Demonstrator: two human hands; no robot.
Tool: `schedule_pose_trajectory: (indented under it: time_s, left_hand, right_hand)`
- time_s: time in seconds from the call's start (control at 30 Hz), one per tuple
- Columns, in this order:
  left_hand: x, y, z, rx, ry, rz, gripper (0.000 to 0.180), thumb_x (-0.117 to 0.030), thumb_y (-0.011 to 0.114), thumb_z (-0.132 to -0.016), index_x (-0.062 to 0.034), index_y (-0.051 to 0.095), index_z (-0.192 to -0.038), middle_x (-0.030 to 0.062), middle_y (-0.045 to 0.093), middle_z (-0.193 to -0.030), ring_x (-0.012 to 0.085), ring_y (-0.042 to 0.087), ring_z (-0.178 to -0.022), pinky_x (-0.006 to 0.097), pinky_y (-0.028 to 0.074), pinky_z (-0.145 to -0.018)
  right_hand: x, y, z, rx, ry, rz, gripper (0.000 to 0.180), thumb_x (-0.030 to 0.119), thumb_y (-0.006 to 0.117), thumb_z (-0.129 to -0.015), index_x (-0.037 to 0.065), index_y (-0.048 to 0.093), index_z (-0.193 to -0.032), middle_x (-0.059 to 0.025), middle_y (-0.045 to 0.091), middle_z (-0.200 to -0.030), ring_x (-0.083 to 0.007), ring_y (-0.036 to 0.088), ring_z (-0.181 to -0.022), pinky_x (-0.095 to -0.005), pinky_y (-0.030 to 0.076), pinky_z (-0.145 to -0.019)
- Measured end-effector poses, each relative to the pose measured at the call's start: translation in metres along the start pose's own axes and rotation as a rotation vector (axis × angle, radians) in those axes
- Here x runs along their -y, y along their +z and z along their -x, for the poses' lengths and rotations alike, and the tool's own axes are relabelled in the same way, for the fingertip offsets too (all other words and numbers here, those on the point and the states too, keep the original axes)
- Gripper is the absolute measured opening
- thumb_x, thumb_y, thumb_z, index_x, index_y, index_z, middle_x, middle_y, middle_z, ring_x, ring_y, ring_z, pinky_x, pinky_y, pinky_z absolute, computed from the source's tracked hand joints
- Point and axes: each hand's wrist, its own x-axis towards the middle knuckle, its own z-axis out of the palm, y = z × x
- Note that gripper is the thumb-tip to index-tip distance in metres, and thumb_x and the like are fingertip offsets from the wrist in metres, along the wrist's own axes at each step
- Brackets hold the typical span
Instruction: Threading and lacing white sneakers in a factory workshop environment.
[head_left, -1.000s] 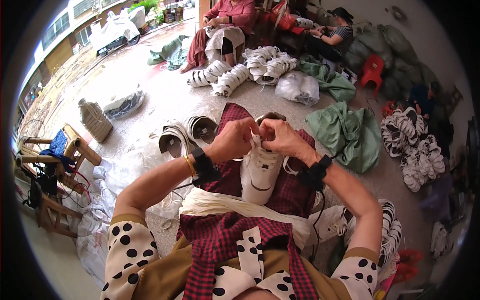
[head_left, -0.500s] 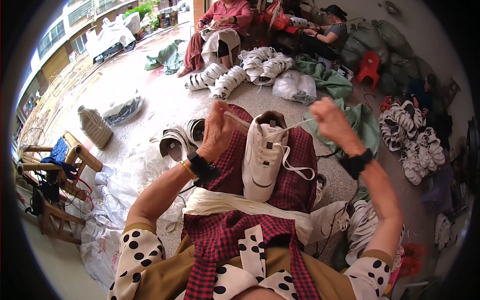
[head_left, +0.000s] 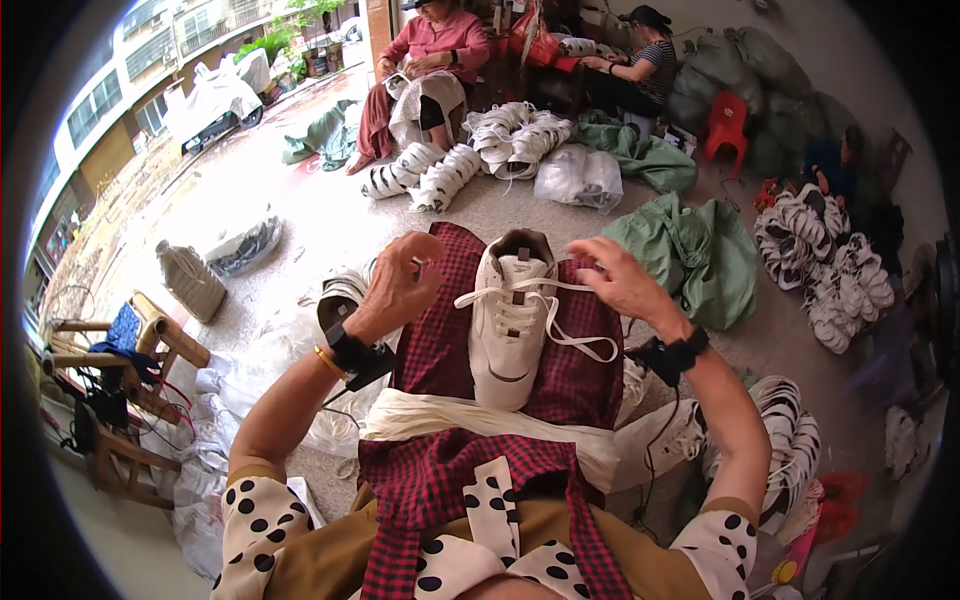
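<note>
A white lace-up shoe (head_left: 505, 345) rests upright on my lap over a red-and-black checked apron (head_left: 440, 350). Its toe points toward me, its brown-lined opening away. The white shoelace (head_left: 582, 345) crosses near the top of the tongue, with a loop out to the left and a long loop hanging on the right. My left hand (head_left: 402, 288) hovers left of the shoe, fingers curved and apart, off the lace. To the right, my right hand (head_left: 628, 287) is open, its thumb and fingers spread beside one lace end; whether it touches that lace is unclear.
Bundled white shoes (head_left: 520, 135) lie ahead near two seated people. More shoe piles (head_left: 850, 290) stand at the right. Green sacking (head_left: 690, 255) spreads past my right hand. A bamboo chair (head_left: 130, 370) and plastic bags (head_left: 270, 370) are on the left.
Both hands have come down and closer to the shoe. The lace ends, pulled out taut to both sides before, now lie slacker, and the left hand has let go of its end.
</note>
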Motion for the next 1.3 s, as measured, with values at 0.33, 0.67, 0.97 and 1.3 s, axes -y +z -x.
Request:
schedule_pose_trajectory:
  time_s: [0.33,0.67,0.97,1.3]
  left_hand:
    - [-0.045,0.040,-0.025,0.146,0.125,0.129,0.009,-0.006,0.066,-0.081,0.0001,0.071,-0.086,0.0122,0.067,-0.084,0.0257,0.063,-0.076,0.036,0.048,-0.067]
    - [-0.040,0.035,-0.027,0.075,0.210,0.122,0.010,-0.005,0.065,-0.079,0.0012,0.071,-0.084,0.0149,0.067,-0.082,0.0293,0.065,-0.077,0.037,0.050,-0.071]
    - [-0.051,0.071,-0.041,0.348,0.111,-0.098,0.016,-0.014,0.064,-0.084,-0.0043,0.076,-0.088,0.0142,0.067,-0.065,0.0284,0.066,-0.057,0.040,0.049,-0.055]
    - [-0.040,0.086,-0.064,0.498,0.123,0.025,0.011,-0.011,0.070,-0.075,-0.0028,0.075,-0.081,0.0087,0.067,-0.065,0.0139,0.063,-0.057,0.032,0.051,-0.058]
  right_hand:
    - [0.001,0.031,-0.029,0.159,-0.127,0.109,0.023,0.021,0.069,-0.087,0.001,0.067,-0.097,-0.0134,0.057,-0.092,-0.0285,0.058,-0.092,-0.0377,0.046,-0.085]
    - [-0.011,0.010,-0.021,0.334,0.502,-0.700,0.031,0.032,0.053,-0.102,0.004,0.060,-0.114,0.0004,0.062,-0.090,-0.0059,0.055,-0.078,-0.0228,0.048,-0.075]
    - [-0.004,0.008,-0.030,0.390,0.052,-0.115,0.048,0.032,0.077,-0.079,0.008,0.060,-0.117,-0.0095,0.055,-0.113,-0.0186,0.055,-0.103,-0.0326,0.048,-0.085]
    - [-0.012,0.017,-0.024,0.282,0.063,-0.110,0.047,0.025,0.085,-0.070,0.007,0.061,-0.107,-0.0045,0.055,-0.105,-0.0165,0.056,-0.085,-0.0315,0.049,-0.078]
